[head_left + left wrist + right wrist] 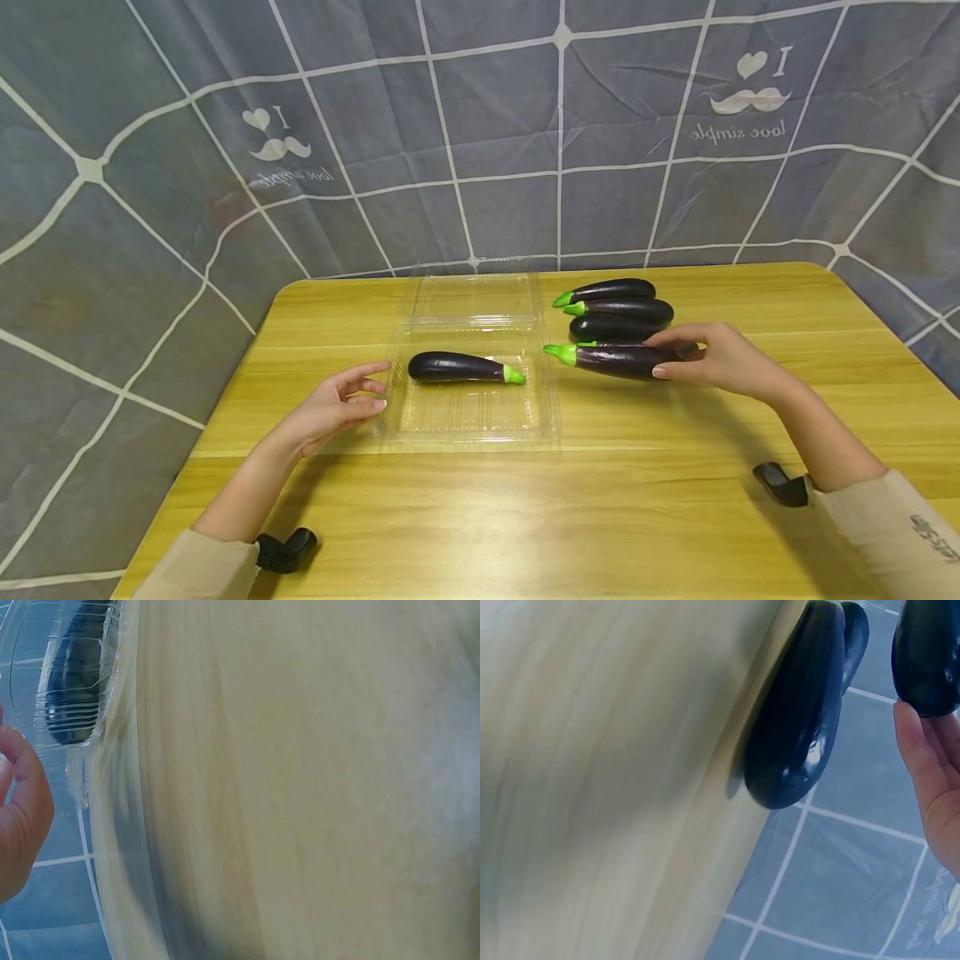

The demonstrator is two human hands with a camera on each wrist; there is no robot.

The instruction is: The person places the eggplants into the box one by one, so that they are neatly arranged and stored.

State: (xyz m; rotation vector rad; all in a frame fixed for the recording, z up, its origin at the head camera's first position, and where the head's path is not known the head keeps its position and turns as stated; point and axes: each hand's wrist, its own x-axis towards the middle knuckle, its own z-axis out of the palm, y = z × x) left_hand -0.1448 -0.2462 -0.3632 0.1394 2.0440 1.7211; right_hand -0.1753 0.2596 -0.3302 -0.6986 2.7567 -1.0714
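My right hand (723, 358) grips a dark purple eggplant (618, 361) by its rounded end, thumb on the near side and fingers on the far side. Its green stem points left. In the right wrist view, the held eggplant (930, 656) appears at the top right, apart from another eggplant (799, 712) on the table. My left hand (330, 408) is at the left rim of a clear plastic clamshell box (465, 417), fingers loosely bent. Inside the box lies one eggplant (457, 367), stem to the right.
Several eggplants (618, 312) lie side by side at the back right; the nearest is partly hidden under the held one. The box's clear lid (472, 296) is folded back. A grey checked cloth (495, 125) hangs behind the wooden table (480, 508).
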